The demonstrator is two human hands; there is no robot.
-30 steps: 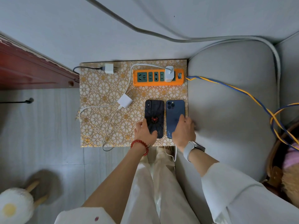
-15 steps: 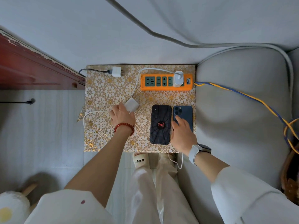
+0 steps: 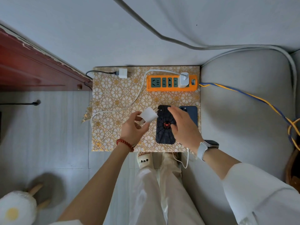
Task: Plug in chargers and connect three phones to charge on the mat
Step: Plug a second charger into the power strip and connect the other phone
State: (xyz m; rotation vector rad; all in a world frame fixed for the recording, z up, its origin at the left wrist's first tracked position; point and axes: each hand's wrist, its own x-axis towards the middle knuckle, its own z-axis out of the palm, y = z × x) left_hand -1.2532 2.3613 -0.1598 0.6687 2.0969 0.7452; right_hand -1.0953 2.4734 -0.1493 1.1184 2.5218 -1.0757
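Gold floral mat [image 3: 113, 95] holds an orange power strip [image 3: 172, 83] with one charger [image 3: 183, 80] plugged in. Left hand [image 3: 133, 129] pinches a second charger [image 3: 148, 116]; right hand [image 3: 183, 127], fingers relaxed, hovers over two phones. Third charger [image 3: 122, 73] lies unplugged.

Soft even daylight, faint shadows, warped edges

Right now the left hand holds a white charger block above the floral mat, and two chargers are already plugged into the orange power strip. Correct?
Not quite. The head view shows one white charger plugged into the orange power strip. The left hand does hold a white charger block above the floral mat.
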